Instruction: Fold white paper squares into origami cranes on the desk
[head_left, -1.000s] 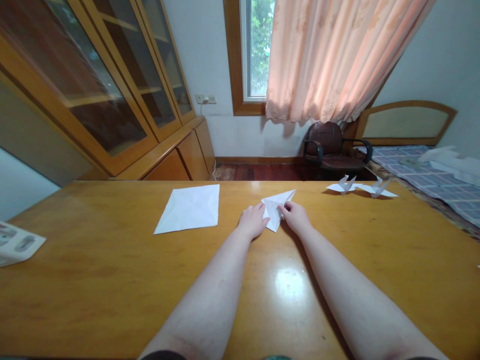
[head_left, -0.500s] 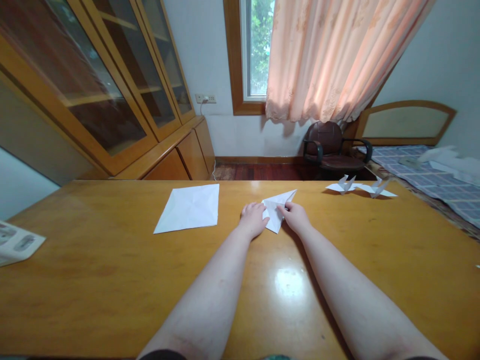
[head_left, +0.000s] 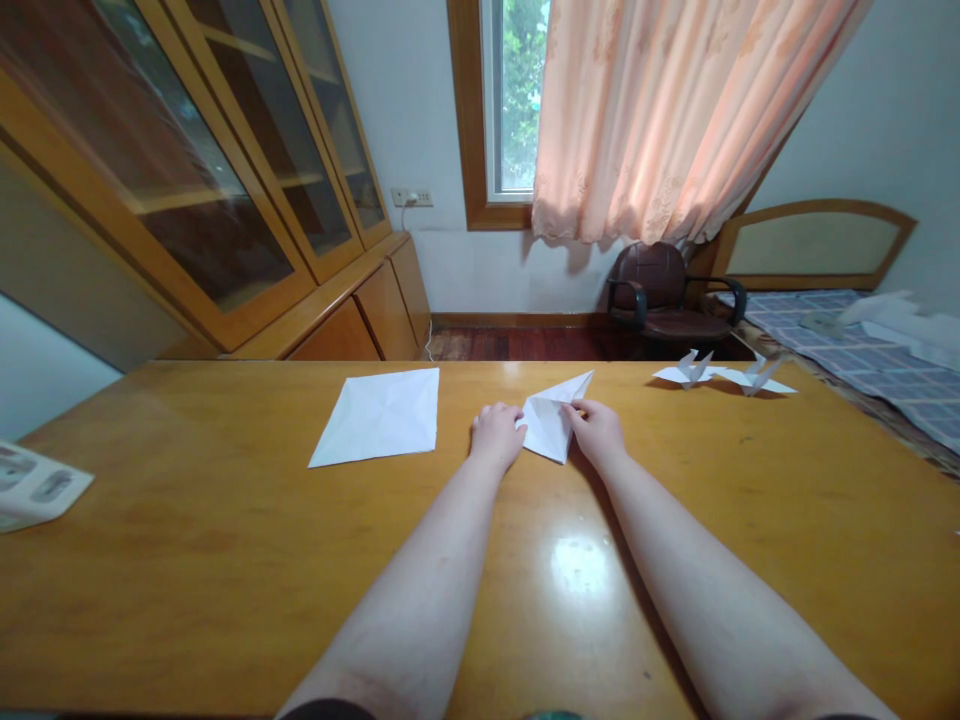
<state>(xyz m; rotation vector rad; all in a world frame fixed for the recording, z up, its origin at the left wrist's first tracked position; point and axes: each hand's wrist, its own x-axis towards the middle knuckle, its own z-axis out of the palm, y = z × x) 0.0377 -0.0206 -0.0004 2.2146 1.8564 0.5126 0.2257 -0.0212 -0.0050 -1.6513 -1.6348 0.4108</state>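
A partly folded sheet of white paper (head_left: 549,424) lies near the table's far edge, with one long point toward the upper right. My left hand (head_left: 497,434) is closed at its left corner, fingers curled and thumb against the paper. At the right edge, my right hand (head_left: 598,430) pinches the paper between thumb and fingers. Left of both hands lies a flat white square of paper (head_left: 382,415) with faint creases. Two folded paper cranes (head_left: 688,370) stand farther right, their wings spread.
The wooden table (head_left: 225,560) spans the view. A white object with dark oval openings (head_left: 43,485) sits at its left edge. Beyond are a glass-doored cabinet (head_left: 315,275), a brown armchair (head_left: 660,295) and a bed with a checked cover (head_left: 862,345).
My left hand has shifted slightly left, to the paper's left corner. The folded paper has turned a little, its near corner now farther right. My right hand keeps its pinch.
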